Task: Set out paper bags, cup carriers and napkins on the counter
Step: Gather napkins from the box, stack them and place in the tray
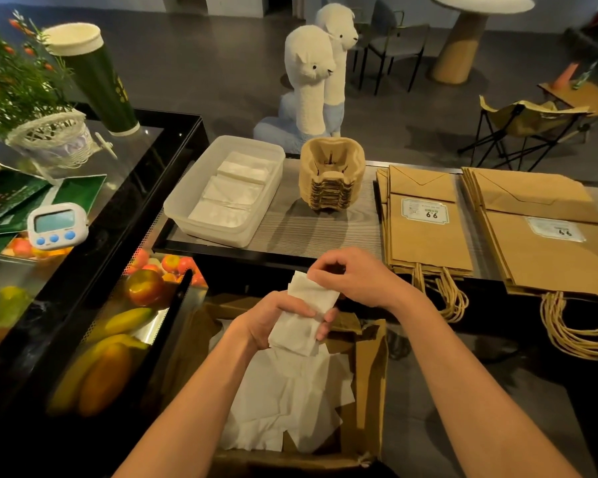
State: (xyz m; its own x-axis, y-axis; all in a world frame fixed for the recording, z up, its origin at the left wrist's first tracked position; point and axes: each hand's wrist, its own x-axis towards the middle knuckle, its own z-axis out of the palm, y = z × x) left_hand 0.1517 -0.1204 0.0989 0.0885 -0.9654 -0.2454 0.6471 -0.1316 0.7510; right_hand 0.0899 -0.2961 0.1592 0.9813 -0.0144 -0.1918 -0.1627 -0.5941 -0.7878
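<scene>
Our left hand (283, 319) grips the napkins (306, 313), right hand (353, 281) pinches their top edge — we should square them before laying them flat in the far tub (187, 215).

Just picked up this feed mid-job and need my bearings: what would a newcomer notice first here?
Centre front, the left hand grips a stack of white napkins over an open cardboard box, while the right hand pinches its top edge. Beyond, on the counter, stand a plastic tub holding napkins, nested cup carriers and two piles of paper bags. Two white alpaca toys stand behind it.
</scene>
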